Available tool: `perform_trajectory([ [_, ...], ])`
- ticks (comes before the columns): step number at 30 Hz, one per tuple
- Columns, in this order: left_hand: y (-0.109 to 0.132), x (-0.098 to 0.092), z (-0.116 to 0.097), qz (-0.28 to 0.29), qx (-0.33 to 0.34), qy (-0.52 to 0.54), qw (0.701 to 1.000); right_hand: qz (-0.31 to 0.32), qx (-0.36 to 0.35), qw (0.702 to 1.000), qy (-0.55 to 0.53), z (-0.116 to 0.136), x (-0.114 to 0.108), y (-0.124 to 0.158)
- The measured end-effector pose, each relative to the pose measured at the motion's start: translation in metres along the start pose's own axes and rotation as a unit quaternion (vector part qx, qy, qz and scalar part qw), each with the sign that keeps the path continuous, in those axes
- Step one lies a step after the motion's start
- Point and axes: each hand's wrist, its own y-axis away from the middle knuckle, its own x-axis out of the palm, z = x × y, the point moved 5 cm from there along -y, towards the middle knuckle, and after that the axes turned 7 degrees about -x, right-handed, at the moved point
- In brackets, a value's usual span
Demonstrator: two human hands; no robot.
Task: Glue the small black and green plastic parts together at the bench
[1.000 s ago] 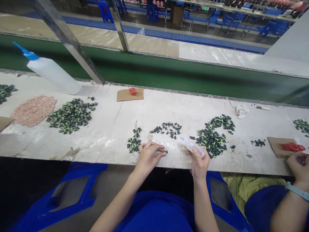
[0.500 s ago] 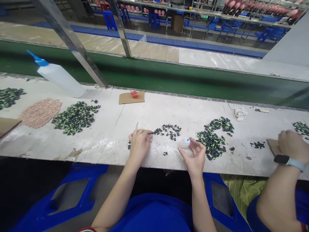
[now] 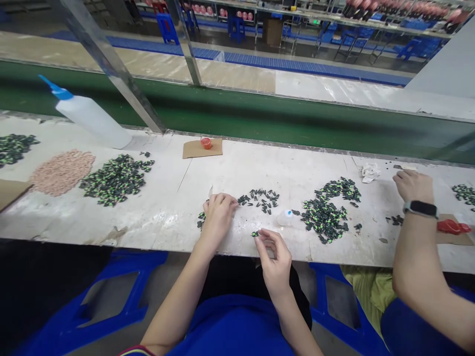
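Observation:
My left hand (image 3: pixel 218 216) is closed, fingertips pressed together at the left end of some loose small black pieces (image 3: pixel 264 200). What it pinches, if anything, is too small to make out. A few black-and-green pieces (image 3: pixel 201 220) show partly behind that hand. Near the front of the table, the thumb and index finger of my right hand (image 3: pixel 276 254) close on a small black-and-green piece (image 3: pixel 255 234). A small white bottle with a blue tip (image 3: pixel 285 217) stands by itself beyond my right hand, just left of a large pile of black-and-green pieces (image 3: pixel 324 217).
To the left are another black-and-green pile (image 3: pixel 115 180), a heap of pinkish pieces (image 3: pixel 63 173) and a leaning large white bottle (image 3: pixel 94 121). A red cup (image 3: pixel 206 143) sits on cardboard (image 3: pixel 191 151) at the back. A co-worker's arm (image 3: pixel 415 237) reaches over the table at right.
My right hand has let go of the small white bottle, moved left and toward me, and taken hold of the black-and-green piece. The co-worker's hand has moved away from the cardboard, uncovering something red.

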Motion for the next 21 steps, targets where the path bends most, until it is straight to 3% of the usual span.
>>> perform_trajectory([
  [4,0.028,0.0,-0.035,0.114,0.063,0.224,0.966,-0.031,0.065,0.994,-0.088,-0.001,0.003,-0.004],
  [9,0.05,0.005,-0.053,0.155,0.06,0.294,0.941,-0.101,0.09,0.985,-0.105,-0.001,-0.005,-0.004],
  [12,0.053,0.008,-0.045,0.162,0.077,0.256,0.95,-0.1,0.13,0.98,-0.11,-0.01,-0.005,0.0],
  [16,0.056,0.012,-0.023,0.103,0.087,0.105,0.985,-0.109,0.181,0.969,-0.126,-0.027,-0.009,0.003],
  [21,0.06,0.024,-0.009,0.068,0.107,0.022,0.992,-0.129,0.201,0.966,-0.102,-0.037,-0.021,0.002],
])
